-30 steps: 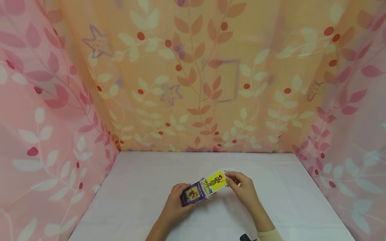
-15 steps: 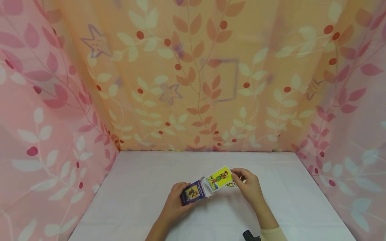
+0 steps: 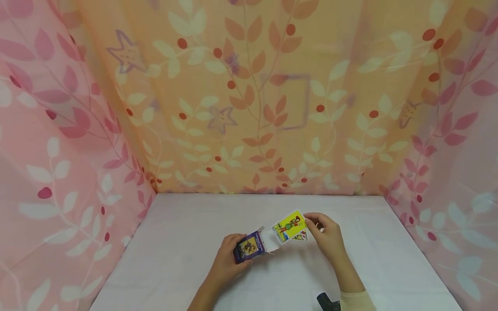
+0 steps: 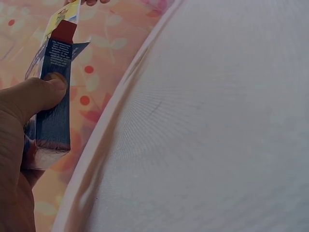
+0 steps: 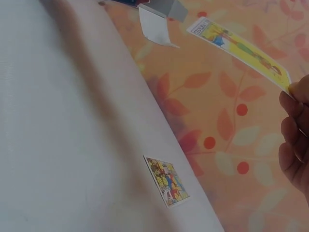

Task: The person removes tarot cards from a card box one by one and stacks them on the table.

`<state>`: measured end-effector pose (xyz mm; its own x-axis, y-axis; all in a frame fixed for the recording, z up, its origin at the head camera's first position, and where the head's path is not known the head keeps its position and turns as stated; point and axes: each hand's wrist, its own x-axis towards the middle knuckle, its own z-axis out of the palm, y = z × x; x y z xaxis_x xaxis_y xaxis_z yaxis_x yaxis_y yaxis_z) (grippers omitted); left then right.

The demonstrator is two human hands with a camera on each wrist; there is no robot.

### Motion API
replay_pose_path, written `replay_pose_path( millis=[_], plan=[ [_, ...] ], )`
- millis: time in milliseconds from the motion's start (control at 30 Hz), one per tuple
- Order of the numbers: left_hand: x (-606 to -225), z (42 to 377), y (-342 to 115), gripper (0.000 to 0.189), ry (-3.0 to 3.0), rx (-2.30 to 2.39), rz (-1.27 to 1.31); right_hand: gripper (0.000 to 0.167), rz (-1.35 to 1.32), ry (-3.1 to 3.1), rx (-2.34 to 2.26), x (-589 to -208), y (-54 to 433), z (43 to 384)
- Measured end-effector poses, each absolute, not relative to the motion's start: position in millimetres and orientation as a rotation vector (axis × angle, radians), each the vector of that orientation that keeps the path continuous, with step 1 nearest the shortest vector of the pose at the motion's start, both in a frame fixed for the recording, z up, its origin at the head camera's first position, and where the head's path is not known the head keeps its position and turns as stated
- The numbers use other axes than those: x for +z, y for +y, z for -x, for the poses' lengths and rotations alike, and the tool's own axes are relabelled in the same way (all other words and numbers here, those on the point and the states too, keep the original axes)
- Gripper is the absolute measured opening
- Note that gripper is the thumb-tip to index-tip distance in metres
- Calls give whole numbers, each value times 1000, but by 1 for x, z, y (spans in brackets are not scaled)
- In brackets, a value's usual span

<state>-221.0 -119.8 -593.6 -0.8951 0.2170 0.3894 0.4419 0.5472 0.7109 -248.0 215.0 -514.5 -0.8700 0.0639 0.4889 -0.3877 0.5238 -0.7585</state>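
My left hand (image 3: pixel 230 255) grips a dark blue card box (image 3: pixel 249 247) with a picture on its front. The box's flap end is open and faces right. In the left wrist view the thumb (image 4: pixel 46 92) presses on the narrow printed side of the box (image 4: pixel 54 113). My right hand (image 3: pixel 327 237) pinches a yellow tarot card (image 3: pixel 288 226) by its right end, showing a standing figure. The card is clear of the box mouth, as the right wrist view shows with the card (image 5: pixel 241 50) slightly bowed. Below it on the table lies another picture card (image 5: pixel 167 181), partly covered in the head view.
A white cloth covers the table (image 3: pixel 186 220). Patterned curtains (image 3: pixel 249 108) enclose the back and both sides. A black object (image 3: pixel 328 302) sits by the right forearm, near the beige sleeve (image 3: pixel 355 301).
My right hand has moved right and slightly away, drawing the yellow tarot card from the mouth of the box. The left hand and box have stayed nearly in place.
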Motion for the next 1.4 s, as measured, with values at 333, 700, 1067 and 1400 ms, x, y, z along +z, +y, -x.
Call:
replay_pose_path(
  millis=[333, 700, 1067, 1400],
  plan=[
    [-596, 223, -120, 80, -2540, -1263, 553, 13, -272, -2307, 1252, -510, 229, 255],
    [-592, 222, -121, 79, -2537, -1279, 543, 14, -305, -2415, 1232, -503, 241, 271],
    [-593, 221, -121, 78, -2505, -1269, 568, 16, -316, -2569, 1209, -505, 249, 298],
    [-595, 221, -122, 78, -2515, -1272, 557, 16, -360, -2670, 1276, -515, 250, 323]
  ],
)
